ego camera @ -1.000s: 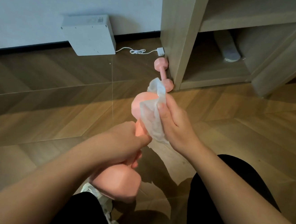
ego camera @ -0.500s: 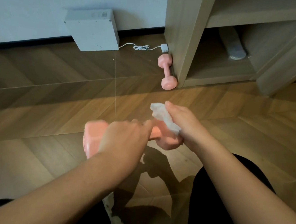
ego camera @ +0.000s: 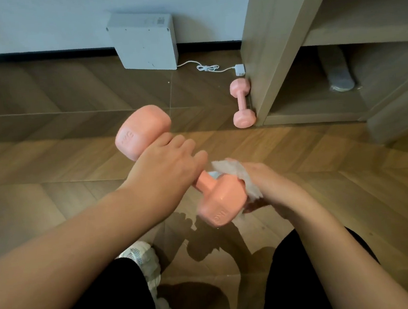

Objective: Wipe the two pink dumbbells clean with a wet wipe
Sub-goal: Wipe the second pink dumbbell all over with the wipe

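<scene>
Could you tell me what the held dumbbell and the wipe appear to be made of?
Held dumbbell: probably a matte pink rubber or vinyl coating, smooth, with moulded lettering. Wipe: thin white nonwoven sheet, crumpled and slightly translucent.

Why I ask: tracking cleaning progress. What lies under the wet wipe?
The wet wipe lies against the near head of the held pink dumbbell, under the right hand. That covered face is hidden.

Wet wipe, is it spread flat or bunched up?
Bunched up: the wet wipe is crumpled in the right hand, pressed against the near head of the held dumbbell.
</scene>
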